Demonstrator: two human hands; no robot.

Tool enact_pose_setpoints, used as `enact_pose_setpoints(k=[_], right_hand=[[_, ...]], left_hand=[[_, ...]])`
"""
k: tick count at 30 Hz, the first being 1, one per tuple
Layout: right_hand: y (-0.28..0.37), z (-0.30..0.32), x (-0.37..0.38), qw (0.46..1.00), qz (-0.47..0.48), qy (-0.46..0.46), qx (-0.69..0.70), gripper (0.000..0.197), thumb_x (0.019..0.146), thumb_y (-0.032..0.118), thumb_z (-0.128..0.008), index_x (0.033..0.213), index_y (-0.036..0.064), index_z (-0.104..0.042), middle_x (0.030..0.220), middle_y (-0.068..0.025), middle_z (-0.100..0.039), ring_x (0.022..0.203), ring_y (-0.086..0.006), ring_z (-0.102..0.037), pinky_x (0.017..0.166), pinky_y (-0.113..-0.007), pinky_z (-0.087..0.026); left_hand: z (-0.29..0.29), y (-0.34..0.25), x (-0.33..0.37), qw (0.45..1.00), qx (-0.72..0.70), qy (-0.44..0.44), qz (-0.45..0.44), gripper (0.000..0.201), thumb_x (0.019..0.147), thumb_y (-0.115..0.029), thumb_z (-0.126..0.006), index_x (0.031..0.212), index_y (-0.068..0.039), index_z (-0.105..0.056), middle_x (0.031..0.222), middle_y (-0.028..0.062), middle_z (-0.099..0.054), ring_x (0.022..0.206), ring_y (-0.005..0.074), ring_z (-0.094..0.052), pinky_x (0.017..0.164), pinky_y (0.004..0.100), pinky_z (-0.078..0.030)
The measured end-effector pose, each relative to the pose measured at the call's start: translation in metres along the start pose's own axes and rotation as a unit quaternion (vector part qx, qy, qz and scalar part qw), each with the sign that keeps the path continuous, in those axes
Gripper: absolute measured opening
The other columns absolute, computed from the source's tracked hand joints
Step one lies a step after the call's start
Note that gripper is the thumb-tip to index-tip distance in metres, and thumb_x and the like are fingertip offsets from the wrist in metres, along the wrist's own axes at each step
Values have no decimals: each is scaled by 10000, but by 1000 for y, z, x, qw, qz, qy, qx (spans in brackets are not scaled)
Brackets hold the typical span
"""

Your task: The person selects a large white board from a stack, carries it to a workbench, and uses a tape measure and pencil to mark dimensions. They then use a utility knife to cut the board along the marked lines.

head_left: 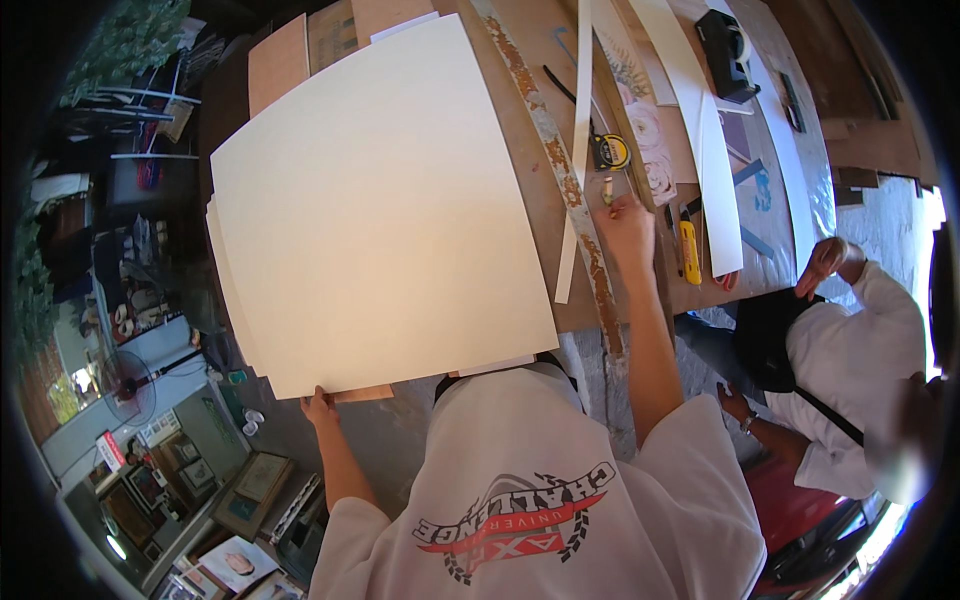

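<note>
A large cream board [380, 200] lies on top of a stack of similar sheets on the wooden worktable [535, 190]. My left hand [320, 408] grips the stack's near left corner at the table's edge. My right hand [625, 222] rests on the table to the right of the board, pinching a small pale object [607, 190]; what it is cannot be made out. That hand lies beside a long rusty metal straightedge [570, 180] and a thin white strip [576, 150].
A yellow tape measure [610, 151], a yellow utility knife [690, 252], a long white strip [715, 160] and a black tape dispenser [728, 52] lie on the table's right side. A person in a white shirt [850, 370] crouches at the right. Framed pictures [250, 485] stand lower left.
</note>
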State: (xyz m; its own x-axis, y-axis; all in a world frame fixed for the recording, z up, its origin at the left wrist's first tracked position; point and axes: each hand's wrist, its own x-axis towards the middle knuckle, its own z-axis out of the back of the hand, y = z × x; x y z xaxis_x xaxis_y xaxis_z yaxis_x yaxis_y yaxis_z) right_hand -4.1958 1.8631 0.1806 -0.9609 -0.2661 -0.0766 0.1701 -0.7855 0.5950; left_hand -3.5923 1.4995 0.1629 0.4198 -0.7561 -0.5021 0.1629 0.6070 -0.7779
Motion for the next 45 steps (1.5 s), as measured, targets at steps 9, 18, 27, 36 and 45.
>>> enact_pose_setpoints(k=[9, 18, 27, 36, 45], right_hand=[[-2, 8, 68, 988, 97, -82, -90, 393, 994, 338, -614, 1292, 84, -579, 969, -245, -693, 858, -441, -675, 686, -526, -527], [6, -17, 93, 993, 33, 4, -114, 707, 798, 398, -822, 1251, -38, -498, 1118, -272, -652, 1058, -431, -628, 897, -509, -529], [23, 26, 75, 969, 34, -239, 43, 667, 787, 342, -834, 1257, -21, -530, 1162, -256, -619, 1081, -443, -600, 948, -504, -478], [123, 43, -47, 944, 309, 17, 118, 731, 705, 141, -893, 1308, 14, -500, 1234, -185, -590, 1086, -399, -580, 934, -467, -493], [129, 10, -105, 900, 247, 151, 326, 384, 853, 48, -770, 1184, 15, -579, 1079, -132, -677, 953, -317, -668, 786, -398, -558]], left_hand=[[-5, -3, -3, 999, 6, -31, 19, 810, 973, -13, -662, 1620, -144, -193, 1081, 147, -659, 839, 227, -655, 724, 382, -604], [2, 5, 7, 998, 41, -42, 9, 745, 979, -42, -661, 1597, -105, -248, 1101, 149, -656, 850, 218, -663, 717, 350, -595], [-49, -19, -48, 943, 187, 24, -274, 360, 1021, -194, -602, 1314, 10, -560, 1128, 126, -680, 961, 240, -703, 839, 358, -551], [-244, -60, -317, 730, 84, 644, -213, 518, 1081, -346, -503, 1507, -66, -415, 1413, 133, -558, 1143, 220, -639, 985, 376, -508], [-250, -24, -299, 736, -127, 642, 170, 422, 1070, -420, -505, 1306, -70, -515, 1114, 25, -651, 1026, 135, -646, 904, 296, -538]])
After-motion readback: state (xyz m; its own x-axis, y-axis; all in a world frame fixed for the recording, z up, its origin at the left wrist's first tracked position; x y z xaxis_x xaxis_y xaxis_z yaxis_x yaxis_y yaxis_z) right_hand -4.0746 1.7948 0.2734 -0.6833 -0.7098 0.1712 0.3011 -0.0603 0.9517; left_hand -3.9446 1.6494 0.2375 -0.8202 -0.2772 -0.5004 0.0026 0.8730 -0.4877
